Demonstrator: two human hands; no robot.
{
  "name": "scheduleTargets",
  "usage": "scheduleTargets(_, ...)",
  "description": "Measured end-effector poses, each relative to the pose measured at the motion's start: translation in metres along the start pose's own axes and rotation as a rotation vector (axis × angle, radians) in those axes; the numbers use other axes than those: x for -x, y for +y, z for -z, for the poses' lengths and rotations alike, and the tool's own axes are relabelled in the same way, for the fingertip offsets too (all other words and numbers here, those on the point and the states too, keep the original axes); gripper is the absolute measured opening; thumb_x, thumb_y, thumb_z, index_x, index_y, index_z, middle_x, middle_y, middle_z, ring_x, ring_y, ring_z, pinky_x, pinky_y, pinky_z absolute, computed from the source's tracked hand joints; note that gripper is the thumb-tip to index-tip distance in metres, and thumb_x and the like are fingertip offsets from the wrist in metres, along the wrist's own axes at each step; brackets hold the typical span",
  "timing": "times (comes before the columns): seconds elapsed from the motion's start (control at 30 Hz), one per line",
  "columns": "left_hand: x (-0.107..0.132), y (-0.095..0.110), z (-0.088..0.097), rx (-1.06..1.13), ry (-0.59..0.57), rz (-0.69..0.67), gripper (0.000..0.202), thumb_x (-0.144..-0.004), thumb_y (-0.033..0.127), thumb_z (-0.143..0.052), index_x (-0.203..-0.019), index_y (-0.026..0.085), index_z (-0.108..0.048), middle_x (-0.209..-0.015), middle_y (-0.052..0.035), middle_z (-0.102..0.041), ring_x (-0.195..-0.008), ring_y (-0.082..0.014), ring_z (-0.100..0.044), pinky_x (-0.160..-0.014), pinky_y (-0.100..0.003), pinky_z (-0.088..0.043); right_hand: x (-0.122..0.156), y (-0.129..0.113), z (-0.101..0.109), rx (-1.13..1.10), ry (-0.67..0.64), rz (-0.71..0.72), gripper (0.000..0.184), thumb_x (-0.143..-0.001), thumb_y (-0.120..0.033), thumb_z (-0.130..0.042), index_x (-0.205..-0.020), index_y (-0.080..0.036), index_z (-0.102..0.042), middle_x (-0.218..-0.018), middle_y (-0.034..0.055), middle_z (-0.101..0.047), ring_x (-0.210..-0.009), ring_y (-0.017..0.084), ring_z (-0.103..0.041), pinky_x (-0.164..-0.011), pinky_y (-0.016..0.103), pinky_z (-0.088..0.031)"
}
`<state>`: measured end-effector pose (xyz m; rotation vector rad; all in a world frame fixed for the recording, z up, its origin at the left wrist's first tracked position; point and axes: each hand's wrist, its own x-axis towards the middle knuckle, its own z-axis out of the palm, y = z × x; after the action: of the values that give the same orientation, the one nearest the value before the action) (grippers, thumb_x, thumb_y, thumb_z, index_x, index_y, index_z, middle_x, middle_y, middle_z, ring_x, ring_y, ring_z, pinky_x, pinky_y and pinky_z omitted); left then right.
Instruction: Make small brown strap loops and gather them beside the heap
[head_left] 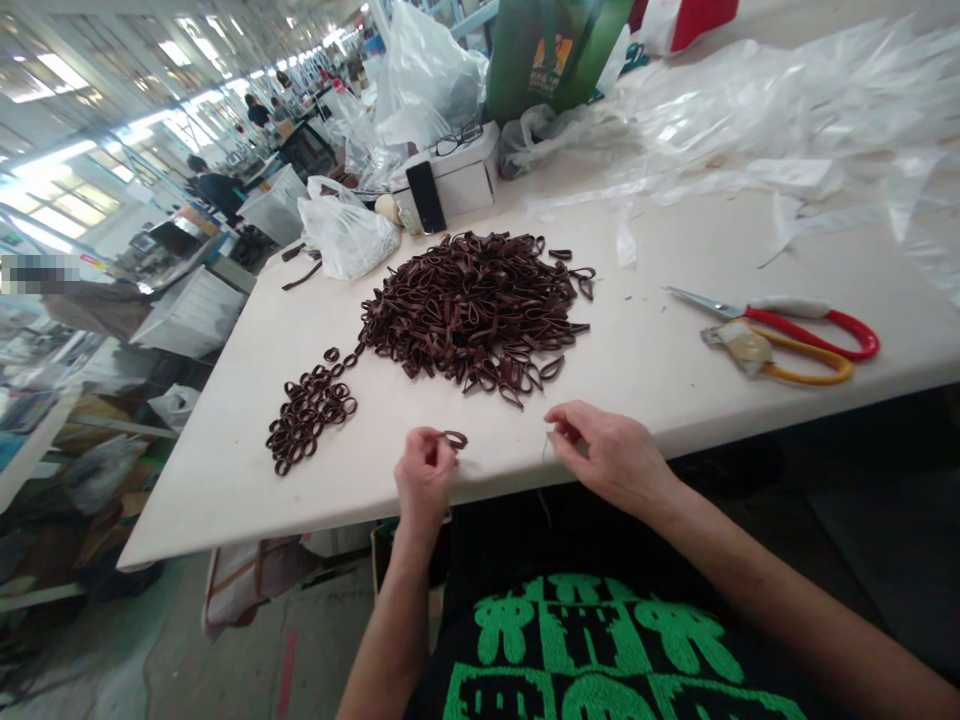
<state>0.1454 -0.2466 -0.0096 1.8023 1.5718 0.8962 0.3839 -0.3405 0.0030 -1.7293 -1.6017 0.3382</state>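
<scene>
My left hand (425,470) is closed at the table's front edge, pinching one dark brown strap loop (455,439) that sticks out to the right of the fingertips. To its right, my right hand (600,445) is closed too, thumb against fingers, with a fine pale thread (545,450) hanging from the fingertips. Beyond both hands lies a large heap of brown loops (472,305), mostly flattened. Off to the left, a smaller group of rounder loops (307,415) is spread on the tabletop, joined to the heap by a short trail of loops.
Red-handled scissors (802,322) and yellow-handled cutters (795,362) rest at the right of the white table (225,480). Behind the heap are a phone (426,198), a white box (469,170), a plastic bag (345,235) and a green bag (551,60). Clear plastic sheeting (750,100) covers the back right.
</scene>
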Motion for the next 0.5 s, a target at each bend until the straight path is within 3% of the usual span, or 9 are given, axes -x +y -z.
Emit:
scheduleTargets(0.07,-0.026,-0.015,0.028,-0.076,0.130,0.043,0.015,-0.084,0.033,-0.055,-0.095,0.023,-0.052,-0.072,0.0018,-0.070,-0.059,-0.0157,-0.068,-0.061,-0.026,-0.052,-0.004,0.016,0.004,0.081,0.100,0.006,0.014,-0.088,-0.022,-0.051,-0.093,-0.020,-0.064,-0.076,0.0018,-0.069,-0.062,0.016,-0.063,-0.062,0.027,-0.042)
scheduleTargets(0.17,-0.063,-0.031,0.070,-0.361,0.286,0.047,0.015,-0.085,0.032,-0.053,-0.095,0.022,-0.057,-0.068,0.0014,-0.067,-0.064,-0.0187,-0.067,-0.070,-0.032,-0.052,-0.008,0.032,0.005,0.149,0.194,0.029,0.014,-0.088,-0.021,-0.051,-0.089,-0.019,-0.065,-0.077,0.0025,-0.069,-0.064,0.016,-0.063,-0.062,0.028,-0.042)
scheduleTargets(0.27,-0.085,-0.027,0.086,-0.528,0.393,-0.028,0.014,-0.084,0.033,-0.053,-0.088,0.021,-0.061,-0.079,-0.0033,-0.068,-0.075,-0.0211,-0.066,-0.079,-0.036,-0.051,-0.008,0.036,0.001,0.227,0.202,0.071,0.014,-0.089,-0.019,-0.051,-0.088,-0.019,-0.065,-0.078,0.0027,-0.069,-0.068,0.017,-0.064,-0.063,0.028,-0.041)
scheduleTargets(0.3,-0.088,-0.022,0.082,-0.517,0.384,-0.055,0.016,-0.084,0.034,-0.054,-0.087,0.021,-0.061,-0.082,-0.0040,-0.068,-0.075,-0.0206,-0.065,-0.080,-0.036,-0.050,-0.008,0.035,-0.001,0.257,0.195,0.084,0.014,-0.089,-0.019,-0.051,-0.088,-0.019,-0.066,-0.079,0.0030,-0.069,-0.070,0.018,-0.064,-0.063,0.029,-0.041)
scheduleTargets(0.37,-0.088,-0.006,0.063,-0.423,0.260,-0.095,0.019,-0.084,0.037,-0.055,-0.089,0.020,-0.063,-0.083,-0.0033,-0.068,-0.070,-0.0182,-0.063,-0.076,-0.034,-0.051,-0.007,0.033,-0.003,0.289,0.178,0.098,0.014,-0.089,-0.019,-0.052,-0.088,-0.019,-0.066,-0.081,0.0037,-0.068,-0.073,0.018,-0.064,-0.064,0.029,-0.040)
scheduleTargets(0.43,-0.087,0.011,0.034,-0.318,0.066,-0.129,0.023,-0.082,0.038,-0.059,-0.095,0.020,-0.065,-0.083,-0.0019,-0.067,-0.066,-0.0158,-0.062,-0.071,-0.031,-0.050,-0.006,0.032,-0.003,0.284,0.170,0.102,0.014,-0.089,-0.019,-0.052,-0.088,-0.018,-0.066,-0.082,0.0041,-0.068,-0.074,0.018,-0.063,-0.065,0.029,-0.041)
scheduleTargets(0.5,-0.086,0.026,0.005,-0.274,-0.044,-0.189,0.025,-0.080,0.037,-0.064,-0.098,0.019,-0.065,-0.089,-0.0023,-0.068,-0.066,-0.0143,-0.061,-0.071,-0.029,-0.050,-0.006,0.033,-0.003,0.269,0.165,0.109,0.014,-0.089,-0.018,-0.052,-0.087,-0.019,-0.066,-0.082,0.0041,-0.068,-0.074,0.018,-0.063,-0.066,0.028,-0.041)
